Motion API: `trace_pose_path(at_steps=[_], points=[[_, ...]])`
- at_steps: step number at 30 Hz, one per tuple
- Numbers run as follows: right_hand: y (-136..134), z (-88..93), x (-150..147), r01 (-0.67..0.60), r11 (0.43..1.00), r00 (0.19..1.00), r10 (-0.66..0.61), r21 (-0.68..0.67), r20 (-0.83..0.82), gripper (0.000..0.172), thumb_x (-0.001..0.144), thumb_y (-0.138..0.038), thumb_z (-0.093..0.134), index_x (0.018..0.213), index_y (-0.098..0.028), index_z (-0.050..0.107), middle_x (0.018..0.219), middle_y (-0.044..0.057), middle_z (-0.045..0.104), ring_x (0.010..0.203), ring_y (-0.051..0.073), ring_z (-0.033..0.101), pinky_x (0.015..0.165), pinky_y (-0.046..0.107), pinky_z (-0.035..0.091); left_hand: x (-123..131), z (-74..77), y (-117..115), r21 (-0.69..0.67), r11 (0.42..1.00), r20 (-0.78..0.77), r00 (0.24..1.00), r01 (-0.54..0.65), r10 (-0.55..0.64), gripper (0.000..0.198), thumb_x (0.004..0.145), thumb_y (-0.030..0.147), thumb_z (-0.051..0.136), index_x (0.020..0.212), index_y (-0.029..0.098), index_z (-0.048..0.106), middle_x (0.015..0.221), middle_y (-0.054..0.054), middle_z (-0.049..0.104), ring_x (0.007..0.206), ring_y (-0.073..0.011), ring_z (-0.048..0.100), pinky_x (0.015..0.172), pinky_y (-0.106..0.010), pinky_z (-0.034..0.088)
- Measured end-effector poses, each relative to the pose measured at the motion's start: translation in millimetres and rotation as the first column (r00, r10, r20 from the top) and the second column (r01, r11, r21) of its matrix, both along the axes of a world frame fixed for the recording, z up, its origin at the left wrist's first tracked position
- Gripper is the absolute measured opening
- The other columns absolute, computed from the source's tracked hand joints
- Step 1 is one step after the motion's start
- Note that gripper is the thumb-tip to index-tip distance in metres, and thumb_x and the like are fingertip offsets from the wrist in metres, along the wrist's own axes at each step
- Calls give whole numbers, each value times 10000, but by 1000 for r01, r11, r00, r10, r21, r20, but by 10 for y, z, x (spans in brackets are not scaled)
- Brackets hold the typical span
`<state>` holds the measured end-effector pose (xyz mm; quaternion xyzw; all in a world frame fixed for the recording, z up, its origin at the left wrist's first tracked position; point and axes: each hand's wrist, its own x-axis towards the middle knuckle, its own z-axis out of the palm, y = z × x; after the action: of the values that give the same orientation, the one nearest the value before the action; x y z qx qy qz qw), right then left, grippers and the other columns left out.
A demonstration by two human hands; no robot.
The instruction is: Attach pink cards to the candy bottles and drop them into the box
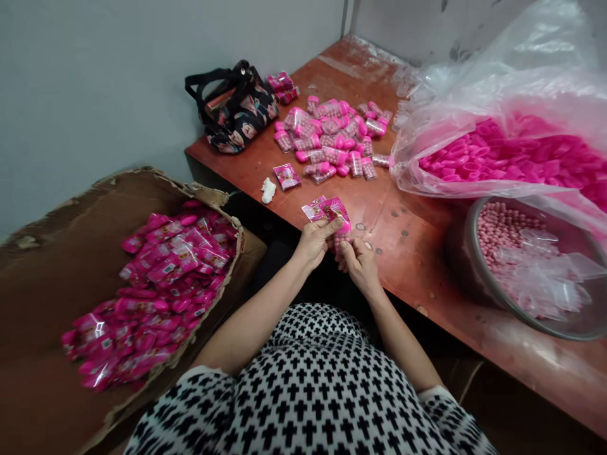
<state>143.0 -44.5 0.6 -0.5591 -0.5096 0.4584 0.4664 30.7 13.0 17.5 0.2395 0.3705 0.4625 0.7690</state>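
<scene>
My left hand (315,240) and my right hand (359,260) meet at the near edge of the red-brown table (408,234). Both pinch a small pink-capped candy bottle (339,222) with a pink printed label wrapped on it. A loose pink label (313,208) lies on the table just beyond my left hand. Farther back sits a pile of pink-capped clear bottles (332,136) filled with small pink candies. Another flat label (287,175) lies between the pile and my hands.
A torn cardboard box (42,278) at my left holds several labelled pink bottles (156,291). A metal bowl (474,278) of pink candies stands right, behind it a plastic bag of pink caps (512,158). A black handbag (234,107) and a white scrap (268,189) lie far left.
</scene>
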Motion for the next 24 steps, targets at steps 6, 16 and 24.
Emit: trace_pose_path(at_steps=[6, 16, 24], points=[[45, 5, 29, -147, 979, 944, 96, -141, -315, 311, 839, -498, 498, 795, -191, 519, 526, -49, 594, 345, 71, 504, 316, 161, 361, -59, 27, 75, 49, 997, -121, 991, 64, -57, 317, 537, 326, 818, 610, 86, 624, 532, -15, 599, 451, -100, 541, 470, -242, 448], [84, 19, 75, -147, 979, 954, 103, -139, -283, 317, 818, -496, 530, 743, -189, 541, 487, -59, 562, 305, 54, 445, 291, 161, 299, -69, 69, 38, 86, 994, -171, 983, 74, -58, 300, 551, 329, 803, 601, 84, 636, 529, -17, 596, 448, -103, 539, 489, -257, 460], [47, 30, -20, 6, 993, 979, -31, -121, -202, 313, 814, -497, 534, 777, -188, 561, 514, -47, 575, 344, 62, 474, 320, 169, 323, -84, 81, -35, 96, 995, -172, 985, 9, 8, 280, 593, 332, 779, 654, 82, 668, 580, -36, 623, 491, -108, 563, 511, -252, 465]])
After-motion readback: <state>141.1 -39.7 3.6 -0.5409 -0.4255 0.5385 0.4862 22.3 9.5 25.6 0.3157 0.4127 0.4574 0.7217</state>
